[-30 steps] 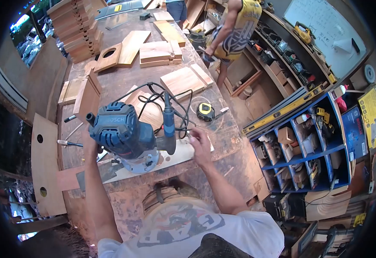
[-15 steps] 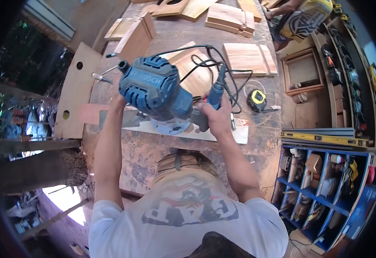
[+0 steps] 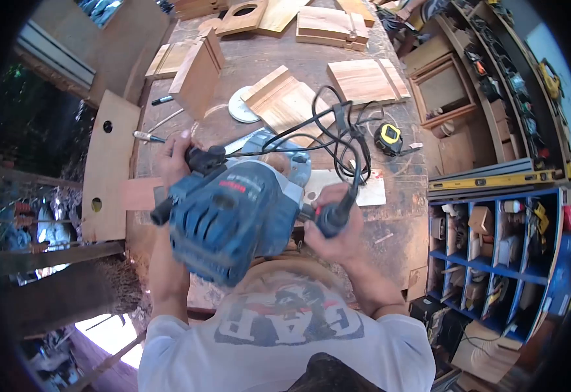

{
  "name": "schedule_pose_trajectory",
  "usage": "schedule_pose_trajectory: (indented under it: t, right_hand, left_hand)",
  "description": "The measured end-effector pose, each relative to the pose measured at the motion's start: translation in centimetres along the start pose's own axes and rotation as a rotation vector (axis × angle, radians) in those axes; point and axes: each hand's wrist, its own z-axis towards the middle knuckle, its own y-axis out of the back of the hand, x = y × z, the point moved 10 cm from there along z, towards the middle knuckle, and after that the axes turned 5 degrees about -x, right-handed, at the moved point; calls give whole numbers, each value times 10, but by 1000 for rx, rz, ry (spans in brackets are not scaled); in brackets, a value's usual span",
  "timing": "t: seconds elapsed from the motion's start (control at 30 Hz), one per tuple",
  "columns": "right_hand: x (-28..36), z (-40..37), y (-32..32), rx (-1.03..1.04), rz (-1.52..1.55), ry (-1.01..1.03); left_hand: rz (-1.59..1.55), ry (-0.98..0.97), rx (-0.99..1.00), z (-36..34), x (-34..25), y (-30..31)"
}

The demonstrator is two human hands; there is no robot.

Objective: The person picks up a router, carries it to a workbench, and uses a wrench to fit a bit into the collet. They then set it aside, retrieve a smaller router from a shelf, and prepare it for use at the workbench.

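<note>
A big blue router [image 3: 230,212] is lifted off the workbench and tipped back toward my chest, its round base facing away. My left hand [image 3: 174,157] grips the router's left handle. My right hand [image 3: 334,225] is closed around the right handle, where the black power cord [image 3: 337,130] leaves it and loops over the bench. Under the tool lies a pale thin board [image 3: 364,186] with a hole in it.
The worn workbench [image 3: 266,62] carries wooden panels [image 3: 364,78], an upright wooden box part [image 3: 197,75], a white disc [image 3: 239,108], a yellow tape measure [image 3: 388,138] and pens. Blue shelving [image 3: 494,261] with tools stands at right, a yellow level above it.
The router has been raised from the pale board and tilted back toward me. My right hand, free one second ago, took the right handle. The view dropped closer to the bench.
</note>
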Motion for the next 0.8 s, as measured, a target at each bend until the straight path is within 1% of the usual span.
schedule_pose_trajectory:
  t: [0.03,0.13,0.17,0.27,0.3,0.4,0.43,0.57,0.67,0.8]
  right_hand:
    - [15,-6,-3,-45,17,115]
    - [57,-25,-20,-77,-206,359]
    - [65,-34,-25,-116,-274,457]
    - [65,-70,-44,-164,-346,549]
    - [60,-83,-51,-170,-428,546]
    - [51,-103,-68,-150,-467,562]
    - [52,-107,-73,-99,-488,583]
    - [39,-120,-92,-103,-552,545]
    - [28,-133,-109,-132,-560,555]
    - [12,-143,-132,-151,-638,531]
  left_hand:
    - [-174,-31,104,2,-5,-9]
    - [-366,105,116,-2,-4,-18]
    - [-397,139,183,1,3,-23]
    - [-465,204,380,22,34,-34]
    - [-469,214,433,27,44,-37]
    - [-459,256,544,29,54,-48]
    - [-461,281,572,33,62,-51]
    - [-499,358,682,48,80,-61]
    - [-501,442,763,57,90,-67]
    - [-265,543,722,63,93,-69]
